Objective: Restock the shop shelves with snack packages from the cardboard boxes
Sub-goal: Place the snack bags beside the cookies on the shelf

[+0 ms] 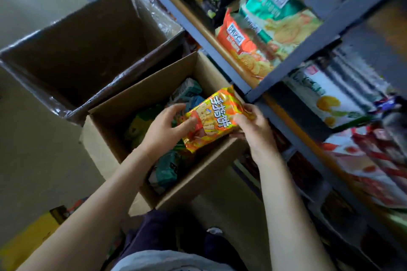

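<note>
An orange and yellow snack packet (pixel 214 116) hangs above the open cardboard box (pixel 198 174) in front of me. My left hand (pixel 167 126) grips the packet's left end, thumb on its face. My right hand (pixel 255 126) holds the packet's right end, fingers curled round it. Inside the box lie several teal and green snack packets (pixel 165 171). The grey shelf unit (pixel 284 59) rises to the right, with orange and green chip bags (pixel 248 48) on one level.
A larger cardboard box (pixel 72 50), lined with clear film and mostly dark inside, stands behind the near one. Lower shelves on the right hold white, red and yellow packets (pixel 330 99). A yellow object (pixel 28 237) lies on the floor at bottom left. My legs are below.
</note>
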`<state>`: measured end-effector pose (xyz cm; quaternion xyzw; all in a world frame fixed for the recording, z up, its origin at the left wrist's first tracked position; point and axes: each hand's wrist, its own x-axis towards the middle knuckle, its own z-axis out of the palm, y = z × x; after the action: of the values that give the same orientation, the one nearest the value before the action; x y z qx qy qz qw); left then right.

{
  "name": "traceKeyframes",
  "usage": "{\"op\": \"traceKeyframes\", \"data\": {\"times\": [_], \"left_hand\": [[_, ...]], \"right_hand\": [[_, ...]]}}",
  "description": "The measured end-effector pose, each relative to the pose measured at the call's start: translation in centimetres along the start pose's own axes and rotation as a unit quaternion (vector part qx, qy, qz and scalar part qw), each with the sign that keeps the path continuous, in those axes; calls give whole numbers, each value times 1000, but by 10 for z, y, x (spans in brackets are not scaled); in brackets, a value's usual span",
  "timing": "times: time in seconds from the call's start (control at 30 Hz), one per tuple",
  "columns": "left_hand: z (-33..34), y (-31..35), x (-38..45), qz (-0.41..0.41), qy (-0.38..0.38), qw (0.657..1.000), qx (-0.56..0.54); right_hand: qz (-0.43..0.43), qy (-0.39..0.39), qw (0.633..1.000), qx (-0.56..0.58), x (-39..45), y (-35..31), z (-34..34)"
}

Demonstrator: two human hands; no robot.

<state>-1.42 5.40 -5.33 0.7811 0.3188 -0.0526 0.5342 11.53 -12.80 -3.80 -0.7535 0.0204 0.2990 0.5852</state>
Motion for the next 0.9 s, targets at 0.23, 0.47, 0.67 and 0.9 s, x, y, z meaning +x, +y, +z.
{"op": "traceKeyframes", "data": {"times": [0.23, 0.47, 0.67, 0.9], "left_hand": [[60, 148, -76, 56, -220, 953, -203], [147, 245, -143, 144, -165, 932, -288], [204, 314, -176, 247, -197, 919, -236], [246, 367, -174, 372, -258, 883, -125]], "right_hand": [[-103, 84, 985, 114, -85, -57, -111], [-154, 39, 987, 23, -184, -64, -228], [-223, 98, 970, 10, -240, -71, -300], [-259, 287, 922, -16, -256, -83, -358]]}}
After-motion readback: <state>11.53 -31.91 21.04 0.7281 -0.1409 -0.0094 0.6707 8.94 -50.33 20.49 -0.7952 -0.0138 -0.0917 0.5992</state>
